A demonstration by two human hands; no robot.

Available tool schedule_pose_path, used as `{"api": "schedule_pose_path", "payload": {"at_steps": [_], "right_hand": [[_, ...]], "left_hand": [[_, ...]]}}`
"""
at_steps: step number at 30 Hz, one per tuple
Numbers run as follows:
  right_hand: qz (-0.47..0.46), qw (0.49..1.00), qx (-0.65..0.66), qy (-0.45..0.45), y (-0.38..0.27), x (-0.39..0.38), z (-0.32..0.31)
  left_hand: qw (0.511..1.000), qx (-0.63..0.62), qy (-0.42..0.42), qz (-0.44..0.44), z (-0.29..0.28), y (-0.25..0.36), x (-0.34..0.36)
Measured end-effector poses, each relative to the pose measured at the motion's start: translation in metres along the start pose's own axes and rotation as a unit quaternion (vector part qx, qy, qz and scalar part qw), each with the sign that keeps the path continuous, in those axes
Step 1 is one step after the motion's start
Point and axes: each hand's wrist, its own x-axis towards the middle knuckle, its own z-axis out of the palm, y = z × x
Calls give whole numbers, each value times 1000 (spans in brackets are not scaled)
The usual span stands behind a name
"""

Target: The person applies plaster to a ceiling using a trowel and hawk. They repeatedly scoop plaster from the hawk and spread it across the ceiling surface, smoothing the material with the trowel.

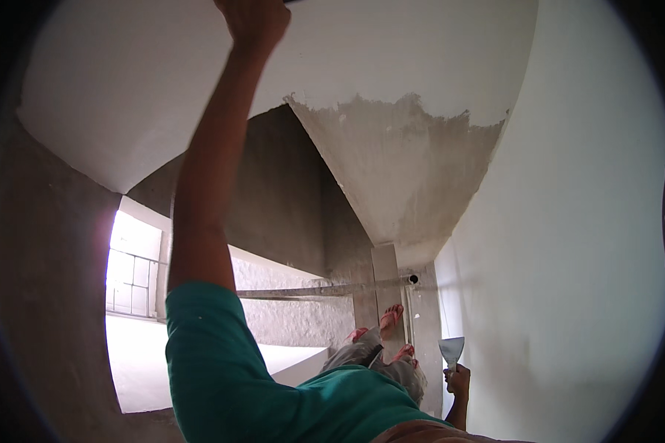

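Scraper (451,350): its flat grey blade is flaring wide, standing upright beside the white wall (554,258).
Right hand (458,379): fingers are gripping the scraper's handle.
Left hand (257,21): top edge is cropping the fingers; cannot tell their state.
Coating (399,59): pale, ending raggedly over grey-brown plaster (414,155).

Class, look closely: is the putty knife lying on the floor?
No, the person's right hand grips the putty knife by its handle.
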Motion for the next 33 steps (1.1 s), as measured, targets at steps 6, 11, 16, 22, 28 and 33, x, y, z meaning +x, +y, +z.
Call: {"api": "schedule_pose_path", "payload": {"at_steps": [6, 11, 16, 22, 28, 33], "right_hand": [[16, 1000, -10, -12, 10, -11, -10], [17, 1000, -16, -17, 43, -3, -21], [-27, 981, -190, -14, 13, -20, -19], [-96, 981, -169, -8, 3, 19, 14], [-96, 993, -69, -22, -30, 51, 47], [-77, 997, -8, -11, -28, 51, 52]], "left_hand": [[997, -79, -15, -9, 60, 33, -148], [991, -77, -112, 12, 81, 51, -250], [970, -109, -197, 92, 42, 52, -287], [992, -80, -45, 89, -31, 7, -89], [965, 22, 246, 89, -51, -70, 165], [990, 27, 139, -13, -107, -44, 254]]}}
